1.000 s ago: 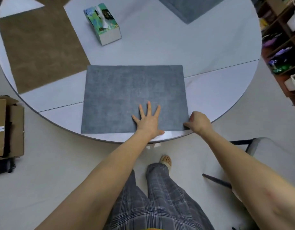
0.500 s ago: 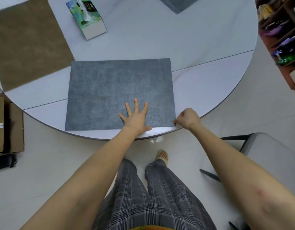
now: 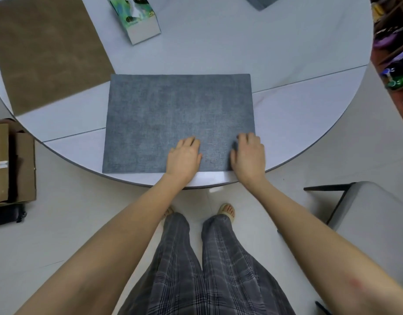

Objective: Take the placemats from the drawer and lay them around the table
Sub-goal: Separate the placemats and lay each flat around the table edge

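Since before, both hands, left hand (image 3: 184,155) and right hand (image 3: 248,153), are now laid palm-down, fingers loosely bent, on the grey placemat (image 3: 173,117) at the round tabletop (image 3: 286,53) edge.

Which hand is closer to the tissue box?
Left. The left hand rests on the gray placemat, more nearly below the tissue box; the right hand lies farther right, at the mat's corner.

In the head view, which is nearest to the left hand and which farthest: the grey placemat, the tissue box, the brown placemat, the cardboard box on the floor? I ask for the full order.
1. Grey rectangular woven placemat: directly under the left hand.
2. Brown rectangular placemat: up and to the left.
3. Green printed tissue box: at the far side, and brown cardboard box: on the floor at left; too close to call.
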